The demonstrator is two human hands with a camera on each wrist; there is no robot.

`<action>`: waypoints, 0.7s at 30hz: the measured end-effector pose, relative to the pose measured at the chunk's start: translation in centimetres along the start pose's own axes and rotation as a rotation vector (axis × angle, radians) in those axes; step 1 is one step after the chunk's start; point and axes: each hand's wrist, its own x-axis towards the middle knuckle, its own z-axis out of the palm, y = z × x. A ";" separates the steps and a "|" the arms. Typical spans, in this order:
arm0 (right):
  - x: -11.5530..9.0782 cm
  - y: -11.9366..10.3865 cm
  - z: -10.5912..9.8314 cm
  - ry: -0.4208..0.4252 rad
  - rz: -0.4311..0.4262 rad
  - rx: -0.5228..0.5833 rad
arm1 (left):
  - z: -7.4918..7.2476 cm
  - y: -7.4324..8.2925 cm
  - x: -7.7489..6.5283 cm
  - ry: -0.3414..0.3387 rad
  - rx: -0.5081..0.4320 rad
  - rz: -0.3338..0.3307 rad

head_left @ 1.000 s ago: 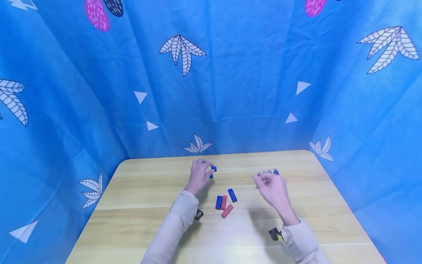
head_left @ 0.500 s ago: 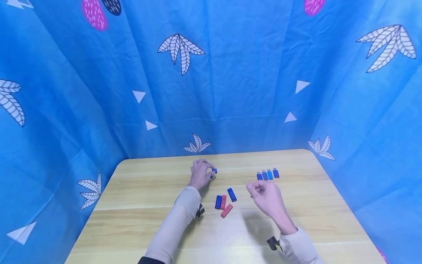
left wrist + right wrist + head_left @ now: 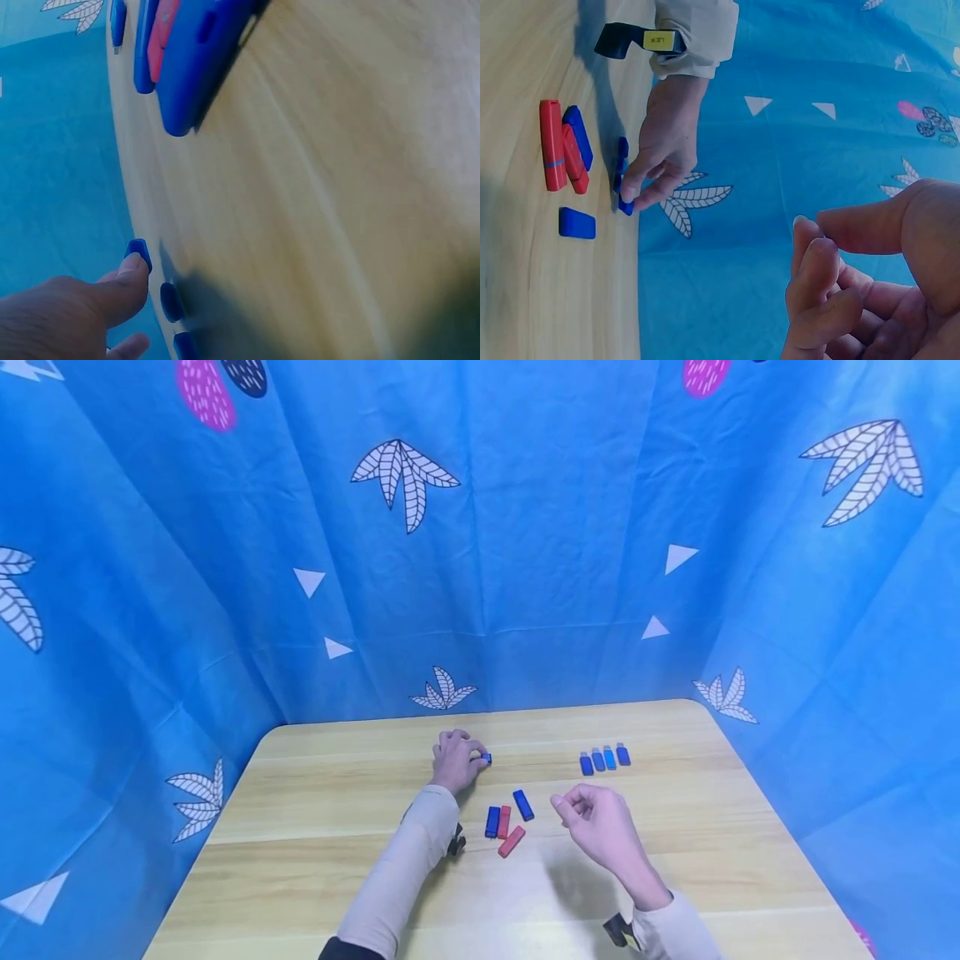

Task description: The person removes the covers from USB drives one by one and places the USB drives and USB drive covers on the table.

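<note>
In the head view, the left hand (image 3: 456, 763) pinches a blue cap (image 3: 487, 759) toward the desk's (image 3: 322, 827) far side; the right hand (image 3: 602, 828) hovers near the sticks (image 3: 522, 805). Left wrist: two more caps (image 3: 171, 303) nearby. Right wrist: the right fingers (image 3: 821, 266) — loosely curled, thumb-tip beside them.

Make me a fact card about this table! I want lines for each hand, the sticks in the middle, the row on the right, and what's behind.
Left hand: pinches a small blue piece
Right hand: holds nothing, fingers curled, above the table
Middle: two red sticks and two blue sticks
Row: four blue pieces with pale ends, side by side
Behind: blue cloth with printed white leaves
</note>
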 end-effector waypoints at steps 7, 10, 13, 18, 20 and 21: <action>0.0 0.0 0.0 -0.004 -0.014 0.009 | 0.5 -0.4 0.2 -0.028 0.057 -0.011; 0.2 0.2 0.0 -0.004 -0.013 0.004 | 0.5 -0.4 0.2 -0.035 0.062 -0.012; 0.3 0.4 0.0 -0.001 -0.019 -0.005 | 0.6 -0.5 0.2 -0.037 0.059 -0.011; 0.6 0.4 -0.1 -0.006 -0.023 -0.012 | 0.5 -0.4 -0.2 -0.029 0.039 -0.016; 0.8 0.5 -0.1 -0.003 -0.030 -0.017 | 0.4 -0.2 -0.5 -0.006 0.000 -0.024; 1.0 0.6 -0.1 -0.002 -0.034 -0.020 | 0.3 -0.1 -0.8 0.014 -0.023 -0.026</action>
